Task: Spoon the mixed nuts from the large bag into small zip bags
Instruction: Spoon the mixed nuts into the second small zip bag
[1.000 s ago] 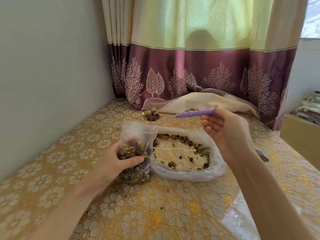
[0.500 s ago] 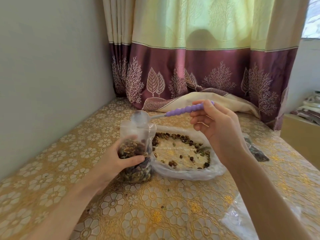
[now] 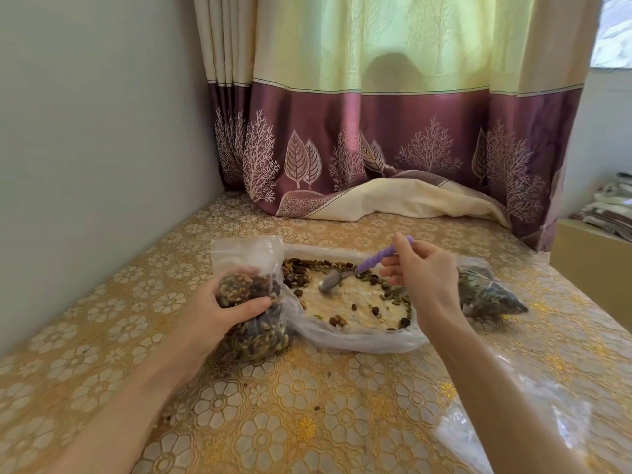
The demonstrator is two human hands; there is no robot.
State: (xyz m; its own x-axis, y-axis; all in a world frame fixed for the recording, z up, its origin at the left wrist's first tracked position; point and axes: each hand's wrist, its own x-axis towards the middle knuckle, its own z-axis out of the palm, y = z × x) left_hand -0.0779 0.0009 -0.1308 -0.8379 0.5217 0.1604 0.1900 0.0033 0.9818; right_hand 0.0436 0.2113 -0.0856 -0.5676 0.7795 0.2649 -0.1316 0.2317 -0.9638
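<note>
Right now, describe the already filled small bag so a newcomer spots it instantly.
Start at the large bag lying open mid-table. Past the right hand lies a small bag on its side, packed with nuts. Unlike the upright bag gripped by the left hand, nobody touches it.

One head-worn wide-angle camera looks forward and down, close over the bench (image 3: 307,405), facing the curtain (image 3: 376,131), with a wall (image 3: 102,131) at left.

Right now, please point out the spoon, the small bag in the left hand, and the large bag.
spoon (image 3: 329,283), head view, metal bowl.
small bag (image 3: 247,255), head view, clear upper part.
large bag (image 3: 355,340), head view, near rim.
</note>
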